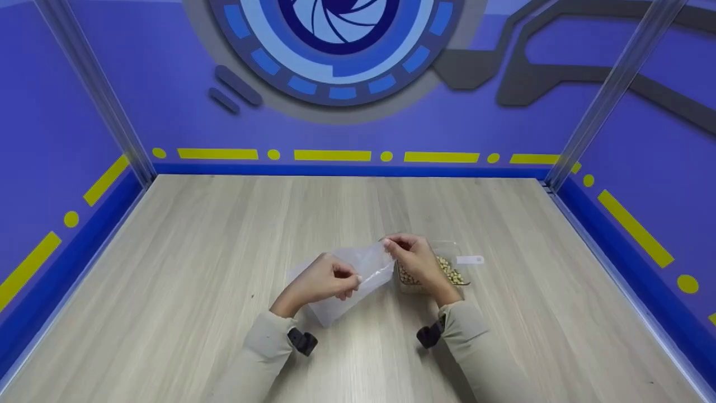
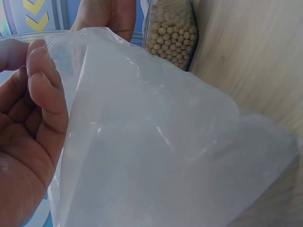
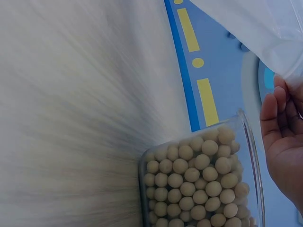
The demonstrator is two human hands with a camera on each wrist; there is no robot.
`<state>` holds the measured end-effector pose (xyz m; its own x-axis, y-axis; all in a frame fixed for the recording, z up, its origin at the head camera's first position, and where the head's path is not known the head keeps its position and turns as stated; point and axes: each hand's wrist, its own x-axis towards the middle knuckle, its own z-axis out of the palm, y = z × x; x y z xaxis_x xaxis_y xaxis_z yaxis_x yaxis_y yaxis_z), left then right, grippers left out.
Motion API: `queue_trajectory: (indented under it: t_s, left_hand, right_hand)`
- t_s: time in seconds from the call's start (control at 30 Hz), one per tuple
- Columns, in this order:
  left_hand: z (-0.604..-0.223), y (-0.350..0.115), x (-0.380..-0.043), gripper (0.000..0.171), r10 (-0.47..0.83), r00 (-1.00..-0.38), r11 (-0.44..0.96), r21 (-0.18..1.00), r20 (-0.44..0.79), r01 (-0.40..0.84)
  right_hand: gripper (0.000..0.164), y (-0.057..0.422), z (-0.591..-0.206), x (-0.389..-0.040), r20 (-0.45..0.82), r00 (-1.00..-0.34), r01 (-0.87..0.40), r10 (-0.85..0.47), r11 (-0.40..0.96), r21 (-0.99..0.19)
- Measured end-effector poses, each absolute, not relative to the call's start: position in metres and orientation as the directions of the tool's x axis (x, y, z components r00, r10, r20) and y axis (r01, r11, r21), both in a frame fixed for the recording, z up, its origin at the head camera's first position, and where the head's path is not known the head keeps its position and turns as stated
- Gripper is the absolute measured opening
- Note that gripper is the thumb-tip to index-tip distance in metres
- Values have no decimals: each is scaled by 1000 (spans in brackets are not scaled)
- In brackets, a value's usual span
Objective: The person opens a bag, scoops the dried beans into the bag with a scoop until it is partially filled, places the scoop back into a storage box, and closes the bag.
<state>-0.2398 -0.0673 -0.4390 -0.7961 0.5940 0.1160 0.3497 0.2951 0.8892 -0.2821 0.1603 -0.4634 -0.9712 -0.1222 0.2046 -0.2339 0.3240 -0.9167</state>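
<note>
A translucent plastic bag [image 1: 330, 310] is stretched between both hands, held up in front of the person. My left hand [image 1: 327, 278] pinches one part of its edge between thumb and fingers. Farther up and to the right, my right hand [image 1: 417, 260] pinches the bag's upper right corner. Beneath and behind the right hand stands a clear plastic container [image 1: 411, 289], partly covered by that hand and forearm. It holds many small beige balls [image 3: 199, 189]. In the left wrist view the frosted bag fills the middle, its edge along the left hand's fingertips.
A white handle [image 1: 470, 259] with a hole at its end sticks out from the container's right side. The wooden table [image 1: 184, 268] is bounded by blue panels with yellow marks at the back and both sides. Metal posts stand at the two far corners.
</note>
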Motion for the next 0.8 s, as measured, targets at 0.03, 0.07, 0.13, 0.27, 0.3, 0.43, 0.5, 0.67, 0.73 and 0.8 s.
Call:
queue_trajectory:
  t_s: [0.03, 0.07, 0.13, 0.27, 0.3, 0.43, 0.5, 0.67, 0.73, 0.8]
  left_hand:
    - [-438, -68, -240, 26, 599, -793, 298, 889, 109, 347]
    - [-438, -68, -240, 26, 605, -790, 305, 887, 101, 347]
    - [-437, -70, -239, 25, 610, -787, 316, 883, 91, 346]
    - [-438, -71, -240, 24, 598, -797, 330, 880, 84, 341]
    - [-438, -71, -240, 23, 591, -802, 332, 880, 86, 339]
    - [-439, -69, -241, 23, 564, -820, 344, 876, 93, 337]
    - [-440, -68, -241, 23, 554, -826, 347, 871, 110, 348]
    - [-442, -66, -242, 26, 521, -829, 347, 837, 202, 422]
    - [-443, -66, -242, 25, 501, -831, 351, 822, 240, 449]
    - [-445, -66, -243, 22, 473, -836, 359, 806, 277, 470]
  right_hand:
    - [19, 161, -463, -282, 206, -971, -235, -121, 326, -916]
    - [19, 161, -463, -283, 205, -972, -233, -119, 327, -916]
    - [19, 161, -463, -283, 205, -972, -232, -114, 332, -914]
    - [18, 162, -463, -284, 193, -976, -216, -101, 323, -921]
    - [18, 163, -464, -284, 190, -977, -212, -99, 321, -923]
    - [18, 165, -465, -284, 174, -981, -191, -82, 314, -930]
    - [19, 166, -466, -284, 161, -984, -177, -77, 322, -930]
    - [20, 166, -465, -283, 136, -988, -155, -79, 331, -931]
    - [20, 167, -465, -283, 131, -988, -152, -86, 326, -933]
    - [20, 167, -464, -282, 129, -987, -154, -99, 321, -935]
